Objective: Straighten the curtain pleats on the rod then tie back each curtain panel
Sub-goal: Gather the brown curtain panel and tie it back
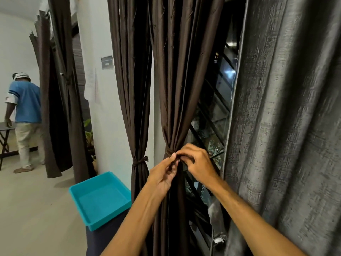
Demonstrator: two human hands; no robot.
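Two hands meet at the waist of a brown curtain [177, 85], where a matching tie [168, 152] cinches its folds. Left hand [163, 175] and right hand [198, 161] both pinch the tie's ends, fingertips [174, 155] touching at the knot. Just left hangs a second brown panel [132, 89], already bound by its own tie [140, 161]. A grey curtain [287, 126] hangs on the right. Below left sits a teal tray [82, 206], nothing in it. A small wall plaque [107, 62] carries writing too blurred to read.
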